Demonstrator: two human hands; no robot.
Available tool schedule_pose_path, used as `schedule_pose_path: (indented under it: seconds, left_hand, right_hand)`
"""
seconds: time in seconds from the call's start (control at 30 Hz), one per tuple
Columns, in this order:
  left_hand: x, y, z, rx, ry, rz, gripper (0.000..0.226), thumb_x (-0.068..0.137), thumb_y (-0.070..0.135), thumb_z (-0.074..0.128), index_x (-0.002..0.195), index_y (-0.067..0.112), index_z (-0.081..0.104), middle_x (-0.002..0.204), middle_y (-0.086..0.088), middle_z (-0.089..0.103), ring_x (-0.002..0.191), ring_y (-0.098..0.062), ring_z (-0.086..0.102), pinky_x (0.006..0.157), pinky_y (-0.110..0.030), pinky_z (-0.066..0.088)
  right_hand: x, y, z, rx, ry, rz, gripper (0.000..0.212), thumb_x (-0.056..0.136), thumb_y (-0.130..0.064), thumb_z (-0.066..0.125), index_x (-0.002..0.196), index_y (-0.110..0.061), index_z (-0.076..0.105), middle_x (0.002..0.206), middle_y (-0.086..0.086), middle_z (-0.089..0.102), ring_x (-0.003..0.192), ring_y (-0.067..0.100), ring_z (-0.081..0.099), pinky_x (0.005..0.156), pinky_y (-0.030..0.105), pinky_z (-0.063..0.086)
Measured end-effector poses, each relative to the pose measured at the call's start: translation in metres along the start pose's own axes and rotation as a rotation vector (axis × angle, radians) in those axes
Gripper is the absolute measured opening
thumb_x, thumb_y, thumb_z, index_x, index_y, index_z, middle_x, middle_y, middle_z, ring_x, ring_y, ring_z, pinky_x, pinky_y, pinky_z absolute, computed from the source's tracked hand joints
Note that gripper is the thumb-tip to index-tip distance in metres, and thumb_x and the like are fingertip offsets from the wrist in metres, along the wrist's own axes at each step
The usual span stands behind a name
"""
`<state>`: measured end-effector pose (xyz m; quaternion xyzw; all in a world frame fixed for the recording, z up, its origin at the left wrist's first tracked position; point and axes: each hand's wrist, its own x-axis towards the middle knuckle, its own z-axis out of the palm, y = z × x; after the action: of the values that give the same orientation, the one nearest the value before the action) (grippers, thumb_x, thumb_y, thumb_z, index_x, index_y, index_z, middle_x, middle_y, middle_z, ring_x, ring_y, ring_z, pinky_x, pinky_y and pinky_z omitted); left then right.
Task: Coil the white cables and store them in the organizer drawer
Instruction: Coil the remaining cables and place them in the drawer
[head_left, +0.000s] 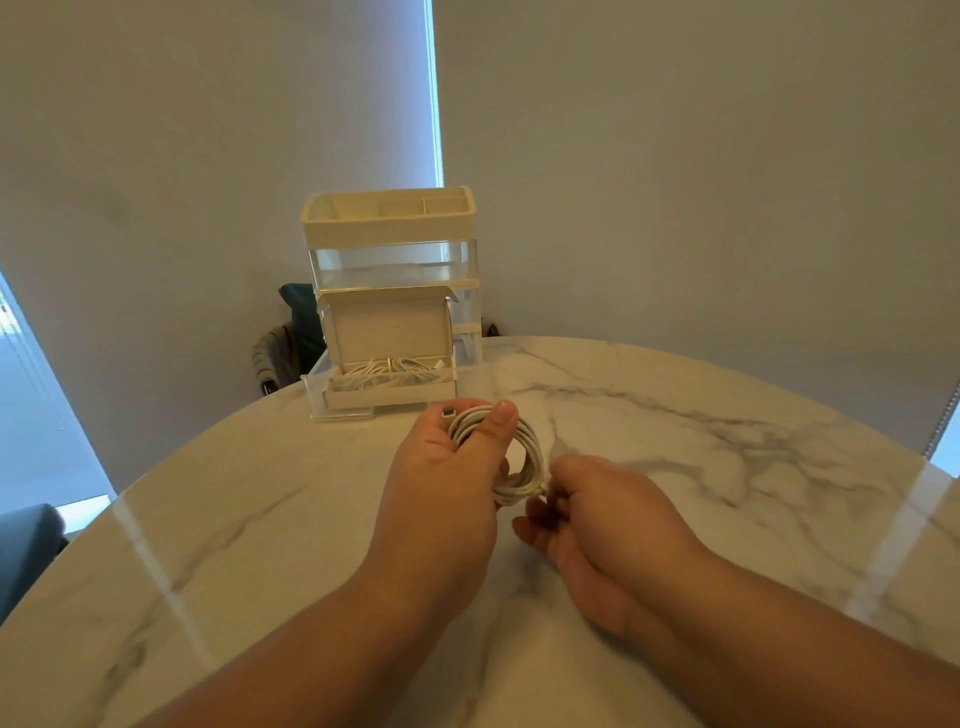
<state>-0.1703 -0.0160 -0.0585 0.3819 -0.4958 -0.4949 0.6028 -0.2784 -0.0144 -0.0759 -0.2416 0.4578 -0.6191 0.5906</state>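
Observation:
A white cable (524, 457) wound into a round coil hangs just above the marble table (675, 467). My left hand (447, 467) grips the coil's upper left side, thumb pressed over the loops, with a plug end showing by my fingers. My right hand (597, 514) pinches the coil's lower right edge. Behind them stands the cream and clear organizer (389, 244). Its bottom drawer (337, 402) is pulled out and holds an open white box (387, 332) with other white cables (384, 371) lying in it.
The organizer sits near the round table's far edge. A dark chair back (298, 322) with grey cloth shows behind it on the left. Another dark chair (26, 545) is at the left edge. Window blinds fill the background.

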Motion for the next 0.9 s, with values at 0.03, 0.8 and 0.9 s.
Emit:
schedule_pose_path:
  seconds: [0.03,0.8,0.9]
  left_hand:
    - [-0.001,0.000,0.001,-0.010,-0.021,-0.004,0.020,0.079,0.044,0.070,0.088,0.026,0.069,0.078,-0.002,0.068,0.076,-0.020,0.061,0.084,-0.054,0.055]
    - [0.004,-0.006,-0.005,-0.026,0.129,-0.002,0.024,0.089,0.046,0.063,0.093,0.022,0.065,0.075,-0.005,0.065,0.069,-0.016,0.060,0.070,-0.041,0.054]
    - [-0.003,-0.007,0.002,-0.051,0.079,-0.061,0.026,0.090,0.045,0.062,0.093,0.019,0.061,0.066,-0.005,0.059,0.057,-0.020,0.055,0.051,-0.031,0.044]
  right_hand:
    - [0.000,-0.001,0.000,0.019,0.000,0.013,0.015,0.087,0.004,0.045,0.090,0.002,0.060,0.086,0.024,0.060,0.063,0.024,0.056,0.054,0.032,0.055]
    - [-0.019,0.012,0.010,0.066,-0.137,0.082,0.021,0.098,-0.016,0.053,0.103,-0.006,0.070,0.078,0.007,0.069,0.063,0.015,0.057,0.053,0.027,0.044]
    - [-0.019,0.012,0.011,0.084,-0.145,0.113,0.026,0.095,-0.008,0.049,0.096,-0.003,0.074,0.076,0.010,0.066,0.060,0.016,0.052,0.054,0.029,0.043]
